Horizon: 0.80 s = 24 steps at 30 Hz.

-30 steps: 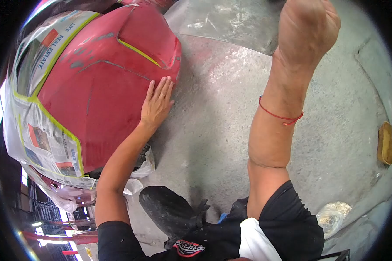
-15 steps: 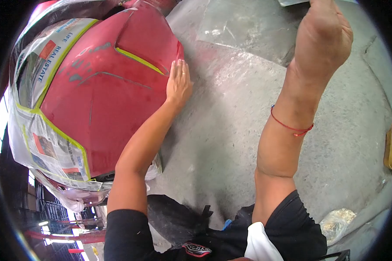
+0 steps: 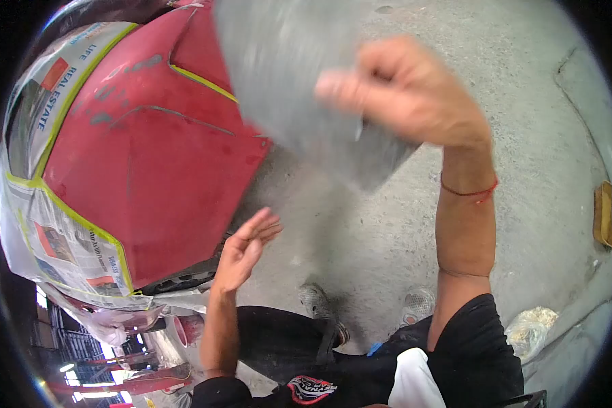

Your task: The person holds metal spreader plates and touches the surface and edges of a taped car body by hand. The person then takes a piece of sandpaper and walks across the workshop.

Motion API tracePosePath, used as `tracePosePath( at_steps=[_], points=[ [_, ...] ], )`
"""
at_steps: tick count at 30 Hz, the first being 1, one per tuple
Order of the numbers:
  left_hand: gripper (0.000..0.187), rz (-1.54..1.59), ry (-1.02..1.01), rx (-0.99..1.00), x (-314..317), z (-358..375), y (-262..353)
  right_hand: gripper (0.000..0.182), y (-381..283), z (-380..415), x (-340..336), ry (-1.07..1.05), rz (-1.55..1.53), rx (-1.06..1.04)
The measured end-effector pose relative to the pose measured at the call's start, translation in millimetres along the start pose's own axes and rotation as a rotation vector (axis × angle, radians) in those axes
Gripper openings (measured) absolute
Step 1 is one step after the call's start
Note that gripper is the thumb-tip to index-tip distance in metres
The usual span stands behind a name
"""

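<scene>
My right hand point(image 3: 404, 95) grips a large, thin grey sheet point(image 3: 285, 75) at its right side, thumb lying across its face. Motion blurs the sheet, which overlaps the upper right part of a red car hood point(image 3: 177, 170) in this view. The hood has grey scuffed patches and dark lines, with yellow tape along its edges. Beside the hood's near right edge, my left hand point(image 3: 245, 248) is raised over the floor with its fingers stretched out and nothing in it.
Newspaper point(image 3: 75, 238) and clear film cover the car around the hood. Grey concrete floor point(image 3: 523, 136) spreads to the right, with a tan block point(image 3: 603, 214) near the far right and a clear bag point(image 3: 530, 333) at lower right. My shoes point(image 3: 316, 302) show below.
My left hand has left the hood's right edge and come back towards me. My right hand has swung down and left, bringing the grey sheet over beside the hood.
</scene>
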State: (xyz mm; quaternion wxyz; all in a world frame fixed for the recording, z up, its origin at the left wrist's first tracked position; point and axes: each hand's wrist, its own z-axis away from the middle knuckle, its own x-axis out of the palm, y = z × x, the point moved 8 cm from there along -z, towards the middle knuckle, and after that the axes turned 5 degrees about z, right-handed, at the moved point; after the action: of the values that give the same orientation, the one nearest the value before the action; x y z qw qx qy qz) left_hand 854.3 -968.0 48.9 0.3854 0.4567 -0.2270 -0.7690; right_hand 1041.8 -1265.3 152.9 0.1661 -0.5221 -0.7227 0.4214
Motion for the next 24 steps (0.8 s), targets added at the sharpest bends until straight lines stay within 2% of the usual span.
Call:
tracePosePath(
  at_steps=[2,4,5,6,7,9,10,11,13,14,15,16,17,18,20,21,23,24],
  points=[
    [0.088,0.776,-0.069,0.381,17.9,5.1,27.3,0.048,10.9,7.8,63.0,-0.360,0.029,-0.047],
    [0.091,0.811,-0.035,0.413,28.7,1.6,16.9,0.044,21.1,35.1,131.2,-0.638,-0.113,-0.040],
    [0.093,0.837,0.018,0.430,27.4,4.5,6.5,0.044,25.4,51.0,150.8,-0.689,-0.133,0.008],
    [0.073,1.008,-0.009,0.363,26.0,3.6,-9.9,0.045,29.3,63.4,167.5,-0.740,-0.147,0.045],
    [0.073,1.007,-0.012,0.362,25.0,4.4,-15.7,0.045,33.4,71.8,181.6,-0.737,-0.146,0.047],
    [0.058,0.649,0.260,0.260,19.4,0.5,-21.5,0.044,56.7,82.4,196.8,-0.635,-0.104,0.201],
    [0.042,0.809,0.345,0.250,21.1,-0.2,-17.3,0.044,63.7,83.2,199.8,-0.594,-0.066,0.239],
    [0.042,0.805,0.332,0.247,22.0,-4.4,-19.4,0.044,69.4,84.2,202.9,-0.583,-0.065,0.247],
    [0.039,0.634,0.521,0.324,5.7,-1.7,-22.9,0.044,89.2,81.8,198.3,-0.438,0.058,0.358],
    [0.031,0.616,0.552,0.393,-2.4,3.5,-13.0,0.031,98.4,93.1,188.8,-0.312,-0.022,0.481],
    [0.023,0.533,0.527,0.369,-9.8,12.1,-1.9,0.031,120.0,110.4,190.5,-0.311,-0.020,0.479],
    [0.023,0.510,0.482,0.353,-12.5,13.9,-3.7,0.029,135.7,121.9,184.5,-0.120,0.133,0.217],
    [0.023,0.476,0.431,0.329,-15.8,16.2,-4.5,0.037,131.1,129.6,180.4,0.083,0.276,-0.037],
    [0.023,0.471,0.431,0.328,-17.8,17.3,-10.6,0.037,112.6,117.5,171.0,0.087,0.273,-0.037],
    [0.029,0.313,0.311,0.079,-4.6,10.6,-40.7,0.063,110.4,100.4,173.0,-0.195,0.025,0.358],
    [0.029,0.307,0.322,0.075,-5.5,10.7,-43.0,0.063,112.3,95.9,181.7,-0.198,0.014,0.351],
    [0.037,0.360,0.317,-0.065,-4.0,7.9,-53.2,0.065,99.4,84.1,206.4,-0.240,-0.110,0.118],
    [0.044,0.497,0.277,-0.024,-5.4,-0.1,-67.9,0.055,86.2,77.2,216.2,-0.472,-0.137,0.227]
  ],
)
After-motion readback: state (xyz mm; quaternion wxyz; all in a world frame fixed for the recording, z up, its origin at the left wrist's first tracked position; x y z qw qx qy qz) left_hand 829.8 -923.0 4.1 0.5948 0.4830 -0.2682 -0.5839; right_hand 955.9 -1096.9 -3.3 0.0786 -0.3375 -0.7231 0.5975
